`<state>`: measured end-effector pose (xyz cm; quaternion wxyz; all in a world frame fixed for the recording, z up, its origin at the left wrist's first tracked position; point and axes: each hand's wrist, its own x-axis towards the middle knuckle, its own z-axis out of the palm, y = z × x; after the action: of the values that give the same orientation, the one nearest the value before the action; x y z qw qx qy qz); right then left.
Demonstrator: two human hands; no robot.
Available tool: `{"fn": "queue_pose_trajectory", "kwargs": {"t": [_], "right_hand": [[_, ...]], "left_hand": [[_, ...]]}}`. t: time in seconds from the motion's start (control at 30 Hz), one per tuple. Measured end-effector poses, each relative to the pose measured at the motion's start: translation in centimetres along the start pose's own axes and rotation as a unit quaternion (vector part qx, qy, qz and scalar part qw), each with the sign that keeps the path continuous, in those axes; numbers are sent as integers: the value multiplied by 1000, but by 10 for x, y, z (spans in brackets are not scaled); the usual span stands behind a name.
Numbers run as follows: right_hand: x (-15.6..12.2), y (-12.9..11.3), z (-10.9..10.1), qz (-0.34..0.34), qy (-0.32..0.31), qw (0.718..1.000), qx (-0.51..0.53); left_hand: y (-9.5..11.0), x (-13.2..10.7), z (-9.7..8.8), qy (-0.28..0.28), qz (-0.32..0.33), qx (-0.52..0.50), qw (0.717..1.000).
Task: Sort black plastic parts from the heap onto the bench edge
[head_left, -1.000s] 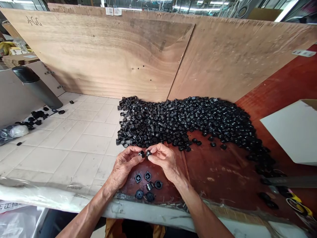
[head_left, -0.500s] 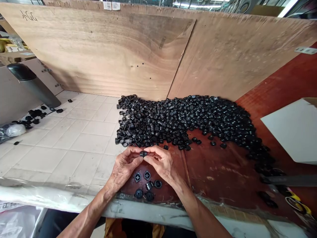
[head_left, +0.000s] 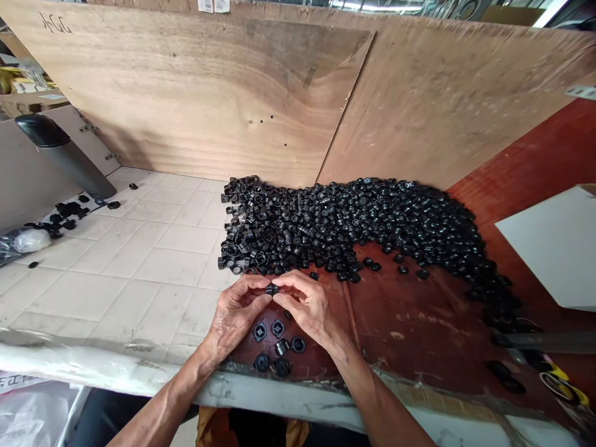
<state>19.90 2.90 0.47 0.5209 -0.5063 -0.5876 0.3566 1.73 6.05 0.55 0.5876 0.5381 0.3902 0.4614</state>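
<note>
My left hand (head_left: 239, 308) and my right hand (head_left: 303, 303) meet at the near middle of the bench. Between their thumbs and fingertips they pinch a small black plastic part (head_left: 272, 289), one hand at each end; the fingers hide much of it. Just below my hands several round black plastic caps (head_left: 282, 347) lie on the reddish-brown board, some showing a cross-shaped inside. Right beyond my fingertips spreads a large heap of similar small black parts (head_left: 316, 223).
Pale tiles (head_left: 153, 248) cover the left side, where a dark bottle-like cylinder (head_left: 74, 161) leans near scattered black pieces (head_left: 67, 214). A plywood panel (head_left: 186, 93) stands behind the heap. At right are a white box (head_left: 554, 248) and yellow-handled tools (head_left: 565, 382).
The camera view has shifted slightly. Both hands keep the same pinch on the black part, with hardly any movement.
</note>
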Motion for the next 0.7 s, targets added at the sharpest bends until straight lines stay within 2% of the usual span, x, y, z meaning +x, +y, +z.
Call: {"fn": "queue_pose_trajectory", "kwargs": {"t": [0.2, 0.47, 0.7], "right_hand": [[0, 2, 0, 1, 7, 1000, 11], [-1, 2, 4, 20, 13, 999, 27], [0, -1, 3, 21, 12, 999, 31]], "left_hand": [[1, 0, 1, -11, -6, 4, 1000], [2, -1, 1, -21, -86, -83, 993], [-1, -1, 1, -5, -29, -52, 998]]}}
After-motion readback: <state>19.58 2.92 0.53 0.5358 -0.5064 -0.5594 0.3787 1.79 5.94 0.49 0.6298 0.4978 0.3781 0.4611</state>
